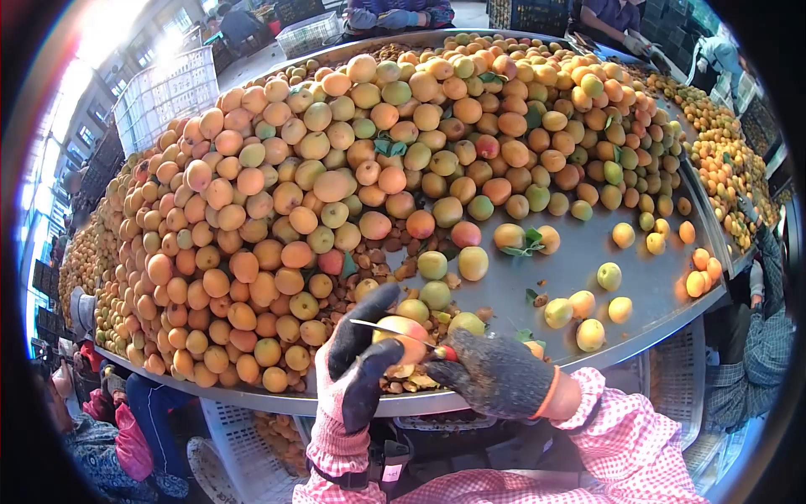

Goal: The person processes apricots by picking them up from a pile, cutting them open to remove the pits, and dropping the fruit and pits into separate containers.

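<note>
In a dark glove, my left hand grips an orange-yellow apricot near the front edge of the table. My right hand, gloved in dark grey with an orange cuff, is closed round the red handle of a small knife. The thin blade reaches left across the top of the apricot, towards my left fingers. Just beyond my hands sit a few greenish apricots. Cut pieces and pits lie on the metal below the held fruit.
A large heap of apricots covers the left and back of the metal table. Loose apricots are scattered at the right. White crates stand beneath the front edge. Other people, one with gloved hands, are around the tables.
</note>
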The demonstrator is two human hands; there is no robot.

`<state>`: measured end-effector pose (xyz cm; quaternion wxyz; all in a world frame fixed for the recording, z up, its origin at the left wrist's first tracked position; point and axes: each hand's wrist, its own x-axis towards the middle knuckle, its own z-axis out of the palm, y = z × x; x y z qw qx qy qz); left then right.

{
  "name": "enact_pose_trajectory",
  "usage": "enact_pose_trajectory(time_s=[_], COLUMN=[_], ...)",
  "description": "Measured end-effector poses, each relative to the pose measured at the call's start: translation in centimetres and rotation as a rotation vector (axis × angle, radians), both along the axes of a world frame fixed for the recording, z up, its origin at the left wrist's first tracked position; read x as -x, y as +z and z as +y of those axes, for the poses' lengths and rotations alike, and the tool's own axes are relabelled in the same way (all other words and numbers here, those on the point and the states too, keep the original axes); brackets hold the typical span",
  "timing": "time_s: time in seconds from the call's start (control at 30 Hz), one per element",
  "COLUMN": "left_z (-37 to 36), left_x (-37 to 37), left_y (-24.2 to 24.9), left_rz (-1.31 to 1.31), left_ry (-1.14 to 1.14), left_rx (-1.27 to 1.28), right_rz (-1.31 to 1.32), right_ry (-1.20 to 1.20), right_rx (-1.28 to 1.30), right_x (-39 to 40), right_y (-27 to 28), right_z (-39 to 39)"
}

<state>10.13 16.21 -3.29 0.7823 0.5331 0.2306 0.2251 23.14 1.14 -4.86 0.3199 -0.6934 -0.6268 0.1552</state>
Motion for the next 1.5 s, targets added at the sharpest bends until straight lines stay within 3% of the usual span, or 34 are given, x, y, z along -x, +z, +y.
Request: enact_pose_trajectory(time_s=[0.03, 0.13, 0.2, 0.27, 0.33, 0.37, 0.47, 0.53, 0.7, 0.8, 0.83, 0.9, 0.93, 0.97, 1.03, 1.07, 1.1, 1.17, 1.2, 1.23, 1.27, 1.3, 1.4, 1.43, 1.5], left_z=[0.0, -1.3, -1.7, -2.1, -1.9, -1.6, -1.7, -1.9, -2.1, -0.9, -0.7, -1.1, -1.1, -1.1, -0.2, -0.4, -1.3, -2.0, -2.3, -2.4, -2.9, -3.4, -3.8, -3.8, -3.6], left_x=[-0.1, -1.0, -1.1, -0.8, -0.1, -0.2, 0.2, 0.3, 0.3, 0.9, 1.5, 0.8, 0.5, -0.3, 0.7, 0.8, 0.3, 0.1, -0.2, 0.1, 0.2, 0.2, -0.8, -0.9, -1.3], left_y=[0.2, -0.1, -0.9, -0.8, -1.3, -1.6, -0.9, -1.3, -0.2, 0.3, -1.4, -1.1, -3.2, -3.5, -2.6, -2.3, -2.7, -1.3, -1.2, -2.1, -1.3, -0.5, -0.6, -0.3, -0.8], left_rz=[0.002, 0.177, 0.139, 0.179, 0.23, 0.256, 0.369, 0.185, 0.293, 0.337, 0.232, 0.027, -0.052, -0.344, -0.259, -0.234, -0.192, -0.151, -0.077, -0.022, -0.021, -0.019, -0.065, -0.056, -0.121], left_ry=[-0.007, 0.129, 0.177, 0.184, 0.106, 0.083, 0.056, 0.082, 0.054, -0.081, -0.121, -0.036, 0.039, 0.074, 0.013, 0.017, 0.059, -0.106, -0.111, -0.174, -0.159, -0.137, -0.134, -0.163, -0.219], left_rx=[0.031, -0.328, -0.191, -0.151, -0.244, -0.418, -0.293, -0.286, -0.15, 0.073, -0.135, 0.081, 0.049, -0.467, 0.306, 0.181, -0.436, 0.236, 0.141, -0.18, -0.03, 0.121, -0.044, 0.126, 0.004], right_rz=[-0.093, -0.23, -0.382, -0.376, -0.334, -0.333, -0.258, 0.041, -0.085, -0.082, -0.033, 0.04, 0.111, 0.183, 0.228, 0.327, 0.426, 0.572, 0.469, 0.367, 0.548, 0.548, 0.345, 0.348, 0.452], right_ry=[0.011, -0.023, -0.071, -0.056, -0.072, -0.069, -0.025, 0.024, 0.081, 0.06, 0.051, -0.006, -0.056, -0.109, -0.148, -0.182, -0.218, -0.168, -0.18, -0.192, -0.186, -0.191, -0.344, -0.342, -0.385], right_rx=[-0.014, 0.024, 0.03, -0.018, -0.082, -0.082, -0.049, -0.15, -0.115, -0.095, -0.1, -0.1, -0.1, -0.102, -0.204, -0.266, -0.323, -0.451, -0.452, -0.451, -0.323, -0.32, -0.402, -0.4, -0.54], right_x=[0.2, 1.0, 1.8, 2.3, 2.6, 2.6, 1.6, 0.6, -0.8, -1.0, -1.0, -0.5, -0.3, -0.2, 0.0, 0.1, 0.2, 0.7, 0.8, 0.7, 0.7, 0.9, 1.9, 1.7, 1.2], right_y=[-0.4, 1.1, 1.3, 0.4, 0.5, 0.5, 0.8, 1.3, 0.1, -0.4, -0.3, -0.3, -0.2, -0.1, 0.8, 1.6, 2.2, 1.1, 1.2, 1.2, 1.7, 1.2, 0.1, -0.2, -0.7], right_z=[0.6, 1.2, 0.9, 0.6, 0.3, 0.3, 0.6, 1.0, 1.3, 1.6, 1.7, 1.9, 2.1, 2.1, 1.1, 0.3, -0.3, 0.6, 0.9, 0.8, 0.6, 0.6, 1.0, 1.4, 2.1])
